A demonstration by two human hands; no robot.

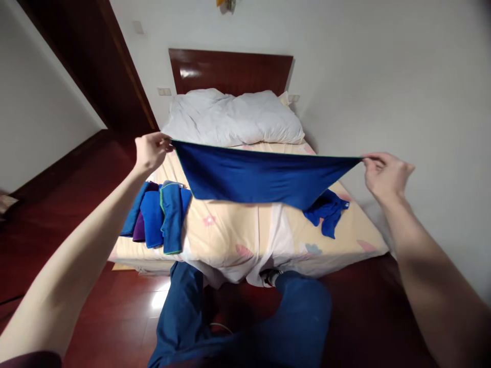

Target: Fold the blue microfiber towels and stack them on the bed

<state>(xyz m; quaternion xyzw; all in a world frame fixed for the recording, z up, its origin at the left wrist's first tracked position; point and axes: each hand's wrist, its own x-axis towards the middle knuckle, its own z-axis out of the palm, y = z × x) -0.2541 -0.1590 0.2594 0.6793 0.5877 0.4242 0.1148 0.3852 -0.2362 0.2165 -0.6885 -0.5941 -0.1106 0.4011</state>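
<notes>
A blue towel (249,176) with a thin green edge is stretched in the air above the bed. My left hand (151,149) pinches its upper left corner. At the opposite corner, my right hand (387,173) is closed on the cloth. The towel's lower edge hangs just over the bedsheet. Below my left hand, several folded cloths (153,217) in blue, teal and purple lie overlapping at the bed's left side. A crumpled blue cloth (330,212) with a small white tag rests on the right, partly behind the towel.
The bed (226,230) has a pale peach patterned sheet, bunched at the front edge. White pillows (233,117) lie against the dark wooden headboard (233,71). A white wall (402,76) stands close on the right. My legs (245,317) are at the bed's front edge.
</notes>
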